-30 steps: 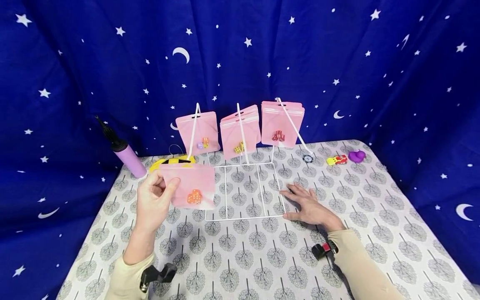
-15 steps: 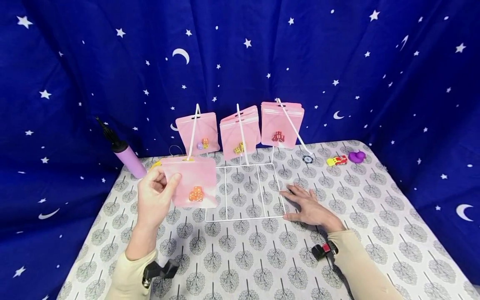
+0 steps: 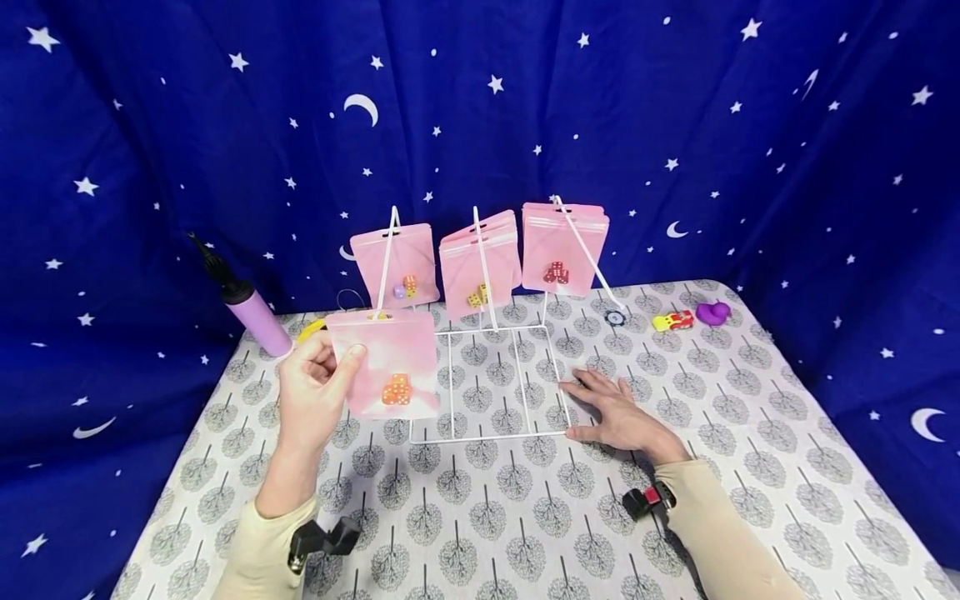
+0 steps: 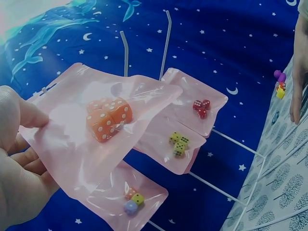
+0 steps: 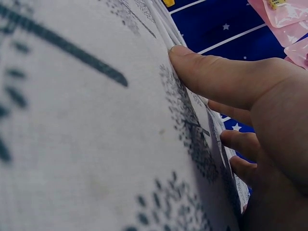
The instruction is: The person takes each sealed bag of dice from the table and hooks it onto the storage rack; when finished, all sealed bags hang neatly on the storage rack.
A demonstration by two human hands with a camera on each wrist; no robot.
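Observation:
With thumb and fingers my left hand (image 3: 309,392) pinches the left edge of a pink zip bag (image 3: 382,346), held up in front of a white wire rack (image 3: 487,437). Orange dice (image 4: 109,118) show through its front. Three of the rack's prongs carry pink bags: the left bag (image 3: 375,250) has mixed-colour dice, the middle bag (image 3: 459,267) yellow dice, the right bag (image 3: 542,237) red dice. The held bag overlaps the lower end of the left prong in the head view. My right hand (image 3: 618,417) rests on the patterned cloth, fingers spread, fingertips at the rack base's right side.
A lilac hand pump (image 3: 261,323) stands at the back left. Beside it a yellow object (image 3: 311,327) is mostly hidden behind the held bag. Toward the back right lie a small round dial (image 3: 615,318), a red-and-yellow toy car (image 3: 673,321) and a purple duck (image 3: 712,313).
My left hand has shifted slightly right with the bag, whose top edge has risen and now faces the camera more fully. The right hand and the hanging bags stay put.

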